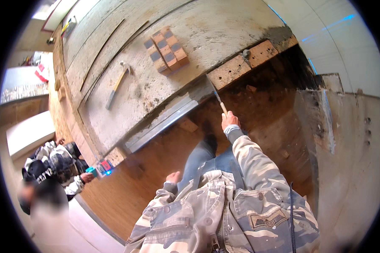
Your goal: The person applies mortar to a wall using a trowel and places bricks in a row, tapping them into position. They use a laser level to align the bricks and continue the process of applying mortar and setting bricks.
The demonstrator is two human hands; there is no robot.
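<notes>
My right hand point(230, 121) grips the wooden handle of a trowel point(215, 95), its narrow-looking blade reaching up to the left end of a laid brick point(229, 72). A second laid brick point(264, 53) continues that row to the right, with a dab of mortar point(245, 54) at the joint. Left of the blade, wet grey mortar point(197, 91) lies along the slab's edge, and a long metal straightedge point(162, 125) runs beside it. Down by my left thigh hangs my left hand point(173, 177), fingers curled, with nothing visible in it.
On the concrete slab point(139, 80) sit stacked bricks point(168, 51) and a hammer point(117, 88). A laser level point(106, 167) glows at the lower left, near another person point(57, 162) holding a teal object. Blue laser lines cross the tiled wall point(346, 42). A recess drops below the brick row.
</notes>
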